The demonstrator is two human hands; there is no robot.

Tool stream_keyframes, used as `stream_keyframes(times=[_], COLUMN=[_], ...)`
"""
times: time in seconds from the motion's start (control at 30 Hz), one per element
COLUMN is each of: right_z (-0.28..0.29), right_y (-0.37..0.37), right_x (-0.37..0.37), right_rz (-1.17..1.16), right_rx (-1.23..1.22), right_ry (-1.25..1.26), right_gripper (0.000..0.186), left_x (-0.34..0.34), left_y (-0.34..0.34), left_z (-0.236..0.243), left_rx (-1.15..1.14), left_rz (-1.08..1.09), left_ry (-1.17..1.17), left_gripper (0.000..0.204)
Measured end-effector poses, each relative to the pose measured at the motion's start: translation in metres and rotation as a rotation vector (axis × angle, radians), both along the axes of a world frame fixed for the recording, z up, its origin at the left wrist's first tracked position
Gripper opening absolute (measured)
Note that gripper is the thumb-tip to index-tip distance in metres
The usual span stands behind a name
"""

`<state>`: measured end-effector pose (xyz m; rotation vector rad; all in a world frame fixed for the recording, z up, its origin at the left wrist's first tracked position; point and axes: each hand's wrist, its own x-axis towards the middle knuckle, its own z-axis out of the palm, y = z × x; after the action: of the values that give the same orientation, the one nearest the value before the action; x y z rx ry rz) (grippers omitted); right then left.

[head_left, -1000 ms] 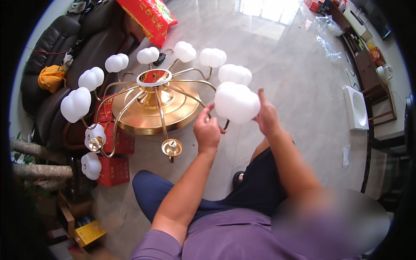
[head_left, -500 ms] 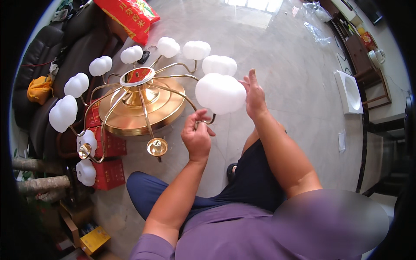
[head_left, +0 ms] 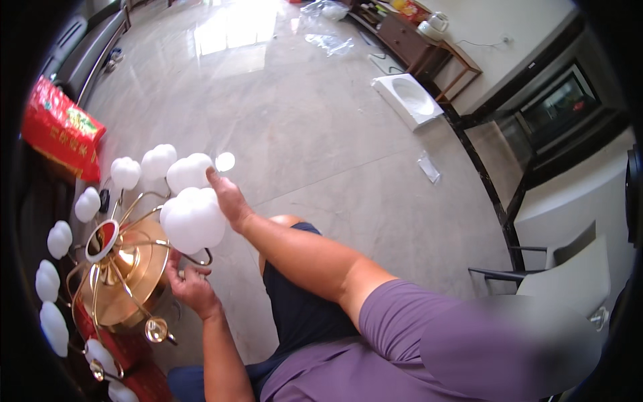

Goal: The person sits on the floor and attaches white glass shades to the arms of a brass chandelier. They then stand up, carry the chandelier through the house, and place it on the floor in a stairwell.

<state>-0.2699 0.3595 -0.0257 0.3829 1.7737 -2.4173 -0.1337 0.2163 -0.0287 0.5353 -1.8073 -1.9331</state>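
A gold chandelier [head_left: 134, 288] with several curved arms stands at the lower left, and most of its arms carry white, lobed lampshades. Below the nearest lampshade [head_left: 193, 221], my left hand [head_left: 193, 289] has its fingers curled round the chandelier arm. My right hand [head_left: 231, 201] rests against that shade's right side, thumb stretched out; its other fingers are largely hidden behind the shade. At the near side, a gold lamp cup [head_left: 157, 329] has no shade on it. Another bare cup [head_left: 98, 370] is farther left, beside white shades [head_left: 100, 352] that lie low near red boxes.
Red boxes [head_left: 130, 348] are partly under the chandelier. Behind it on the left is a red printed bag [head_left: 63, 130]. A white foam block with a round hollow [head_left: 408, 97] lies on the floor by the wooden cabinet [head_left: 402, 40]. A pale chair [head_left: 566, 275] stands at right.
The view has swung to the right, so the chandelier and both hands appear farther left and the chair has come into sight. My hands stay at the same shade and arm.
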Motion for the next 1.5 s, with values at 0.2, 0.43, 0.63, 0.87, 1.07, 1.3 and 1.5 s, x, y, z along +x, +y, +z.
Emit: stream_keyframes(times=[0.2, 0.43, 0.63, 0.87, 1.07, 1.3, 1.5], right_z=[0.003, 0.028, 0.016, 0.006, -0.004, 0.014, 0.017], right_y=[0.005, 0.007, 0.009, -0.002, 0.022, 0.004, 0.007], right_x=[0.022, 0.022, 0.013, 0.024, 0.009, 0.052, 0.026], right_rz=[-0.04, 0.189, -0.024, -0.137, -0.166, -0.089, -0.054], right_rx=[0.268, -0.139, 0.006, 0.449, 0.126, 0.448, 0.115], right_ry=[-0.187, -0.071, -0.121, -0.136, -0.138, 0.014, 0.083], right_gripper=[0.082, 0.084, 0.083, 0.083, 0.076, 0.07, 0.071], left_x=[-0.034, -0.02, -0.019, -0.033, -0.014, -0.043, -0.014], left_y=[-0.017, -0.01, -0.005, -0.022, -0.009, -0.029, -0.012], left_z=[0.018, 0.023, 0.021, 0.022, 0.017, 0.035, 0.03], left_rx=[0.334, 0.327, 0.25, 0.334, 0.247, 0.381, 0.332], left_rz=[-0.055, -0.149, -0.092, -0.157, -0.118, -0.253, 0.004], left_ry=[-0.345, -0.166, -0.109, -0.28, -0.191, -0.276, -0.126], left_gripper=[0.053, 0.059, 0.059, 0.055, 0.053, 0.065, 0.062])
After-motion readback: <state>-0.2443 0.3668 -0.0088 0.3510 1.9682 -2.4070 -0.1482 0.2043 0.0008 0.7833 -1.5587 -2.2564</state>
